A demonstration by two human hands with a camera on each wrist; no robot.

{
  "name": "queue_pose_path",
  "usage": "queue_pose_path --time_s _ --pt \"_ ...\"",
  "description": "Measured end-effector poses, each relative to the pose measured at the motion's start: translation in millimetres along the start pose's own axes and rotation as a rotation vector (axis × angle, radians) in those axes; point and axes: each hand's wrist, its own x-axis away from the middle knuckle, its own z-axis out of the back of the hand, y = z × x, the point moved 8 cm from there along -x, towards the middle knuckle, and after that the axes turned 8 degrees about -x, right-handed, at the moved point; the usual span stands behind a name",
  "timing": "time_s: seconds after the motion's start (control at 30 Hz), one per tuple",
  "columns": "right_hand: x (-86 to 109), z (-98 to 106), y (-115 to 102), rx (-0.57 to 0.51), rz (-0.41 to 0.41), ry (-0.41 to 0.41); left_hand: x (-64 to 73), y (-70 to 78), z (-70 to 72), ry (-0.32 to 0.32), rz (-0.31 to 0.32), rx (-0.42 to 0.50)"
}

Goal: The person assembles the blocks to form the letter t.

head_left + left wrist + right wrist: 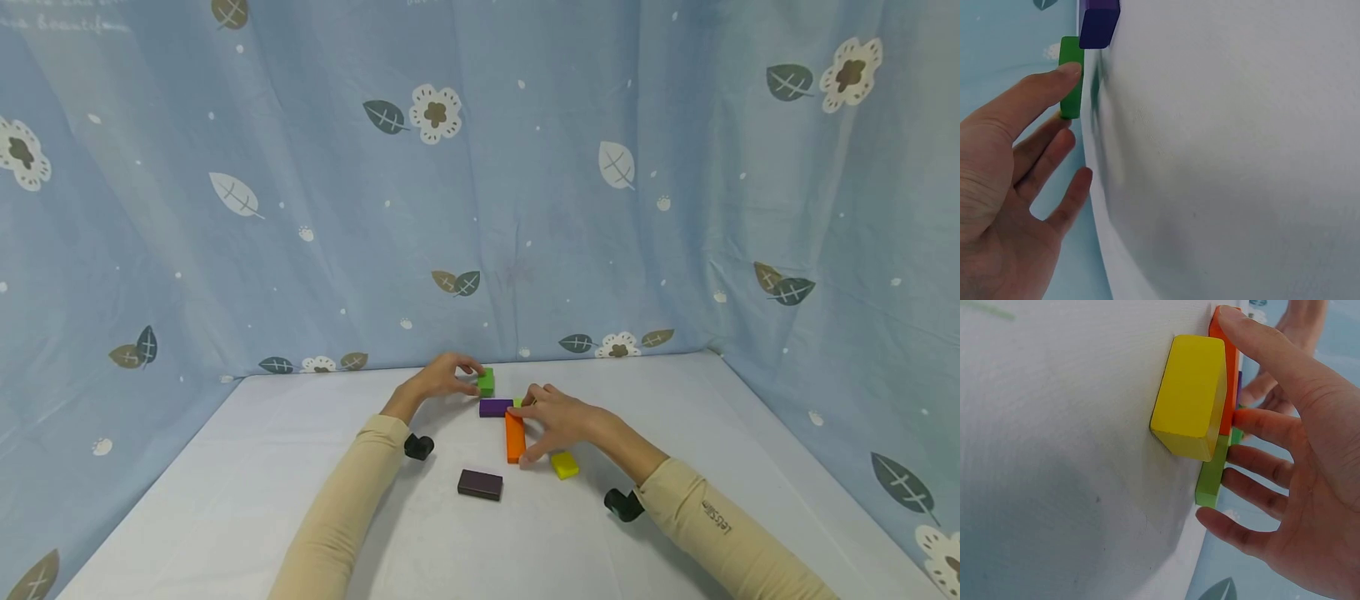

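Note:
My left hand (444,377) pinches a green block (486,382) by its ends between thumb and fingertips; in the left wrist view its thumb lies on the green block (1071,94). Nearer than that block lies a purple block (495,408). With thumb at the near end and index finger at the far end, my right hand (562,418) spans and grips an orange block (515,437). Beyond it is a light green block (1212,475), partly hidden by the fingers in the head view; the right hand's other fingertips are close beside it.
A yellow block (565,465) lies just right of the orange one, under the right hand's wrist side. Nearer on the white table (225,517) is a dark brown block (480,485). A blue patterned curtain (525,208) hangs behind the table's far edge.

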Motion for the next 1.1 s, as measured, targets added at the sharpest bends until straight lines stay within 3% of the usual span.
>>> queue_pose_path --time_s 0.47,1.1 --pt "-1.5 -1.8 1.8 0.0 -0.005 -0.01 -4.9 7.5 1.5 -0.009 0.014 -0.023" --pt "0.4 -1.5 -1.1 -0.008 0.013 -0.006 -9.1 26.6 0.7 -0.013 -0.037 0.005"
